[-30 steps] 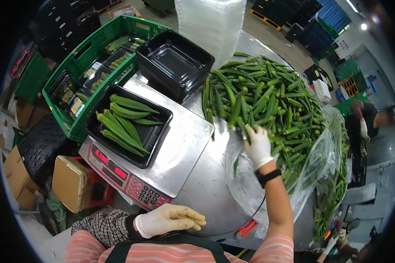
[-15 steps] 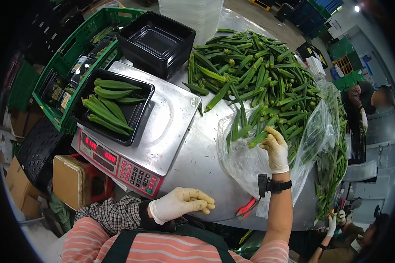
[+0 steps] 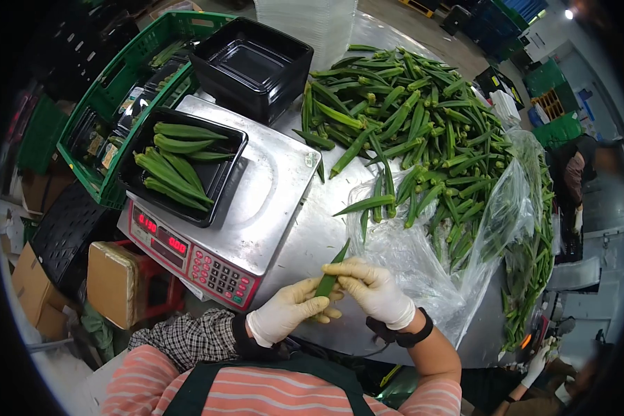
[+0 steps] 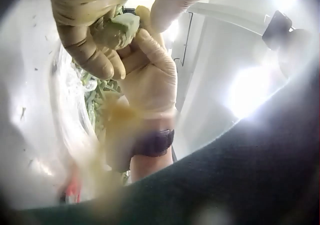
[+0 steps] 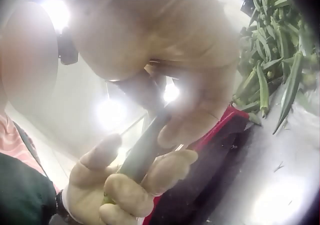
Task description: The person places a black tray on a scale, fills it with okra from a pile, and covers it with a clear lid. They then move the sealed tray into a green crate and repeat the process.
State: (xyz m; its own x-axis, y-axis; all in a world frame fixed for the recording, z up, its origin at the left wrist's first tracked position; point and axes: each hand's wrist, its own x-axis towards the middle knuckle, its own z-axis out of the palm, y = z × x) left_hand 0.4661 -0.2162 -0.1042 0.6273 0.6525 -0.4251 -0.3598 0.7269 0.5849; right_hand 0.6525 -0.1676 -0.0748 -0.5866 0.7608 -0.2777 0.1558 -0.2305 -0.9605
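Note:
Low in front of the body, both gloved hands meet on one okra pod (image 3: 328, 283). My left hand (image 3: 289, 310) grips its lower part between thumb and fingers. Thumb and fingertips of my right hand (image 3: 376, 291) pinch it higher up. In the left wrist view the blunt end of the pod (image 4: 117, 31) shows between the fingers; the right wrist view has the pod (image 5: 142, 152) running from one hand to the other. Ahead and to the right lies a large okra pile (image 3: 423, 132), some of it on a clear plastic bag (image 3: 423, 256).
At left, a black tray (image 3: 222, 184) with several okra pods sits on a digital scale (image 3: 284, 184). Behind it stand stacked black trays (image 3: 253, 66), clear containers (image 3: 305, 28) and a green crate (image 3: 83, 156) of packed trays. Other people work at far right.
The right hand has drawn back from the pile's near edge to the left hand. The left hand, earlier holding nothing, now grips the okra pod with it.

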